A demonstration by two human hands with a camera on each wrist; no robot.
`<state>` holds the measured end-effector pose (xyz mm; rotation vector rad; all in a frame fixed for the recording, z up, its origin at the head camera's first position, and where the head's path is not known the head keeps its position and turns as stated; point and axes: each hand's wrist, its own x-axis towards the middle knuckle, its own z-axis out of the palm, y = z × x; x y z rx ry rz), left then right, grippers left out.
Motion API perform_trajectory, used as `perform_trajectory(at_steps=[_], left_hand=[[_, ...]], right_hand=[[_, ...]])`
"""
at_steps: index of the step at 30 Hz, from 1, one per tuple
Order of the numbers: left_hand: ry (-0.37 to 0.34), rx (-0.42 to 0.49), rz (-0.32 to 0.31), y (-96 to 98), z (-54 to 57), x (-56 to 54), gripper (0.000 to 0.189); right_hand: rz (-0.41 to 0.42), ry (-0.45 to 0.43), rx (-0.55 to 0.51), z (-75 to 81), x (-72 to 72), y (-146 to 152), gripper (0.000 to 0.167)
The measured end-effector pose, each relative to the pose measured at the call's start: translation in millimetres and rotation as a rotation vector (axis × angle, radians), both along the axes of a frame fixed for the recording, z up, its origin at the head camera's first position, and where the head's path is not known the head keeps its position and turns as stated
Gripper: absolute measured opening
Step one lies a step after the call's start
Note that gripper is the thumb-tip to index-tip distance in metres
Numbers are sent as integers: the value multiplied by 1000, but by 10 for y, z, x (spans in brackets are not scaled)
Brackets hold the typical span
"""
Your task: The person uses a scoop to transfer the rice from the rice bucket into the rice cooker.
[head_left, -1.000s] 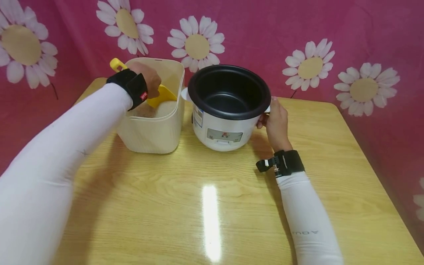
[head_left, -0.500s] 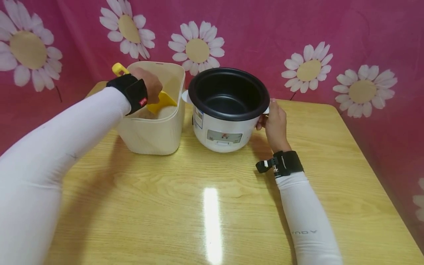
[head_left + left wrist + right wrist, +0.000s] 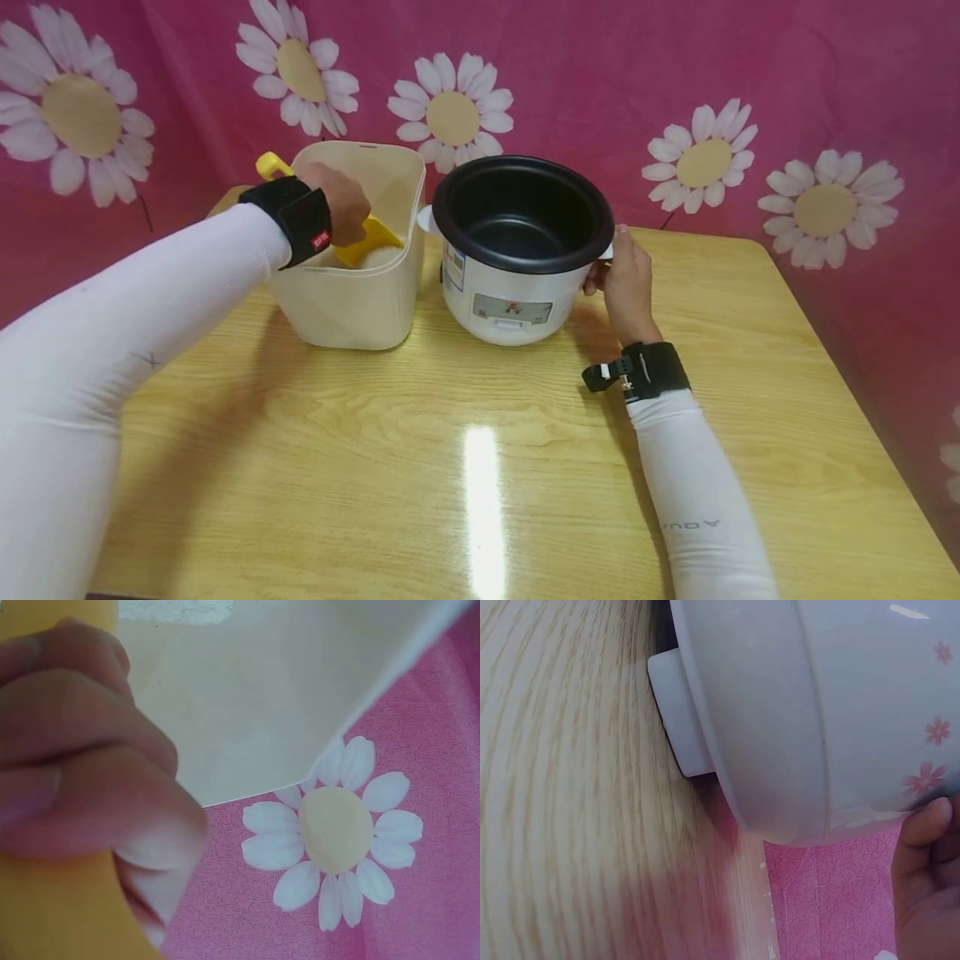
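My left hand grips the handle of a yellow scoop inside a cream bin at the back left. The scoop's blade points down and right into the bin, where pale grains like rice show at the top of the left wrist view. To the bin's right stands a white rice cooker, lidless, with a bare black interior. My right hand holds the cooker's right side handle, thumb on top and fingers below. In the right wrist view its fingertips touch the flower-printed wall.
Both bin and cooker stand near the back of a wooden table. Behind it hangs a pink cloth with large daisies. The cooker's left handle sits right beside the bin's rim.
My left hand and the scoop have sunk slightly lower into the bin. The head view has shifted a little. My right hand stays at the cooker's handle.
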<state>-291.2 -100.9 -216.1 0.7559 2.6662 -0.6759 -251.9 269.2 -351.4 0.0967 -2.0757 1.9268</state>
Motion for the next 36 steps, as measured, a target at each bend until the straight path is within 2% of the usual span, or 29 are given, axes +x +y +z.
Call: perform_trajectory(at_steps=[9,22,27,36], left_hand=[[-1,17,-4,-20,7,74,29],[2,18,-47,-14,-1,133,30],[-17,14,-33,-32,-8,151,30],[-70,-16,-51,-58,-6,164,35]], right_hand=[[-5,-7,-35,6,-9,-4,43],[-5,-12,4,-15,-4,16,43],[-3,-16,14,-8,6,16,43],[-5,-15,15,-9,5,8,43]])
